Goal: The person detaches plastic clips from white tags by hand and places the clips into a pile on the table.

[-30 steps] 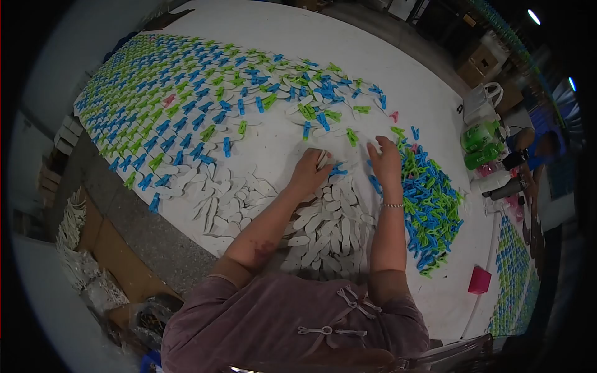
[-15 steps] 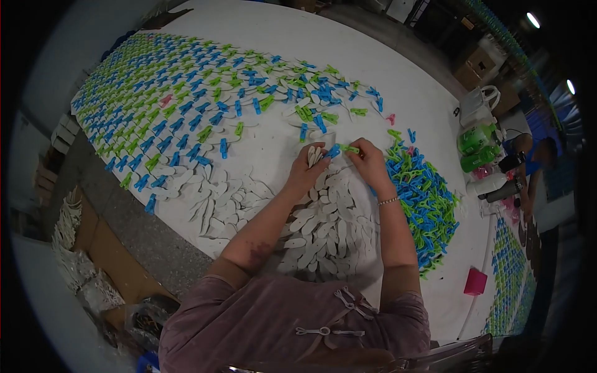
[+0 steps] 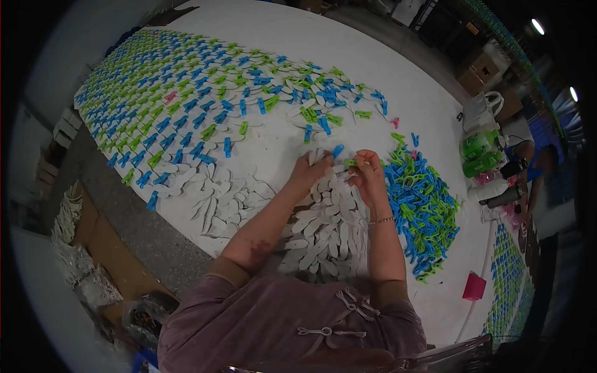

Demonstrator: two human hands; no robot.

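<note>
My left hand [image 3: 306, 174] is closed around a few flat white sole-shaped pieces [image 3: 316, 155]. A blue clothespin [image 3: 337, 151] sticks out at its fingertips. To its right, my right hand [image 3: 372, 180] pinches a green clothespin [image 3: 351, 163] between thumb and fingers, slightly apart from the blue one. Below both hands lies a heap of loose white pieces [image 3: 323, 233], some with thin cords or tails. A large pile of blue and green clothespins [image 3: 426, 211] lies just right of my right forearm.
Rows of white pieces with clothespins [image 3: 155, 93] cover the far left of the white table [image 3: 385, 62]. Bottles [image 3: 491, 189] and a white bag [image 3: 482, 109] stand along the right edge. A pink box [image 3: 474, 286] lies nearer. Another person [image 3: 535, 171] is at the right.
My right hand has drawn slightly down and turned, its fingers now raised around the green clothespin. The left hand keeps its hold on the white pieces. The view has shifted a little.
</note>
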